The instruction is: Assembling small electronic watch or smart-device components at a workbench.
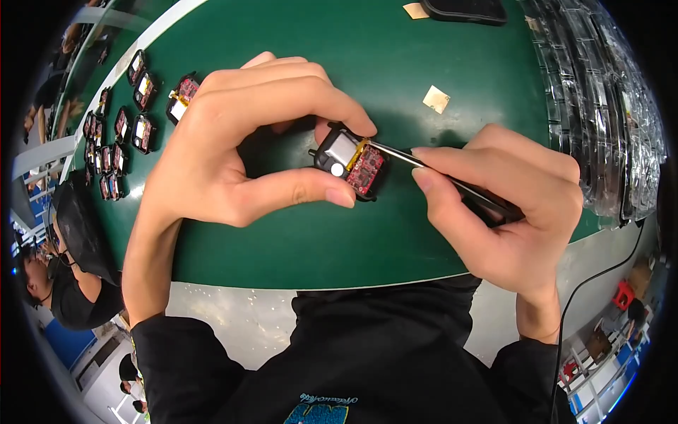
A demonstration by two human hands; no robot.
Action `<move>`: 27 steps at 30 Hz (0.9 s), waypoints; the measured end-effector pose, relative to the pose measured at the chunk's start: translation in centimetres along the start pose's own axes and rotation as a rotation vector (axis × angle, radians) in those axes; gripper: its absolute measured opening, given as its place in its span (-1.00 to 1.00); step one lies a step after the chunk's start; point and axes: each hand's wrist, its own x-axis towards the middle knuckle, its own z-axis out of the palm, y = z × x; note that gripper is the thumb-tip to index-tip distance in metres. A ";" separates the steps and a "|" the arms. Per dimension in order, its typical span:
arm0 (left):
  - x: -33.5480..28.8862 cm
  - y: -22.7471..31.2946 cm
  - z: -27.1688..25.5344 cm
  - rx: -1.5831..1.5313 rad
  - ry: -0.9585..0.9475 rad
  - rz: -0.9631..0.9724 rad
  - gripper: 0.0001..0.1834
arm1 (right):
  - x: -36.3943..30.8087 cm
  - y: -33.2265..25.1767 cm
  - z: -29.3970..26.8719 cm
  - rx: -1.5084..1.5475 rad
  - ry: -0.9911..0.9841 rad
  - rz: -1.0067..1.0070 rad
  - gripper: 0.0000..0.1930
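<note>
Between the thumb and fingers of my left hand (247, 141) sits a small black device housing (328, 157), gripped by its edges above the green table. Inside it show a red circuit board (367, 169), a silver battery cell (342, 149), a yellow tape strip and a white round spot. My right hand (508, 198) pinches dark tweezers (459, 182) with bright metal tips. Those tips reach the upper right of the housing, by the yellow strip; whether they grip anything is too small to tell.
Several similar open housings (143, 133) lie at the left of the green table (339, 244), one more beside my left wrist. A small cream square (436, 99) lies right of centre. Stacked clear plastic trays (600, 106) line the right edge. A black object (466, 8) rests at the far edge.
</note>
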 end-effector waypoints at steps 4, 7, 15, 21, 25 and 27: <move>0.1 0.1 -0.1 0.007 -0.010 0.009 -0.28 | -0.1 0.1 0.0 0.020 0.013 0.001 -0.78; 0.0 0.1 -0.1 0.024 -0.013 0.009 -0.28 | -0.1 0.2 0.2 0.040 0.011 -0.011 -0.77; 0.1 0.2 -0.1 0.041 -0.007 0.003 -0.26 | 0.0 -0.2 0.1 0.009 -0.011 -0.002 -0.77; 0.1 0.4 -0.1 0.046 -0.013 -0.015 -0.28 | 0.0 -0.3 0.3 0.013 -0.001 -0.003 -0.77; 0.2 0.4 -0.1 0.043 -0.010 -0.005 -0.31 | 0.0 -0.2 0.3 -0.016 0.034 -0.029 -0.78; 0.1 0.5 0.0 0.037 -0.003 -0.005 -0.31 | 0.1 -0.1 0.0 -0.012 0.049 -0.014 -0.78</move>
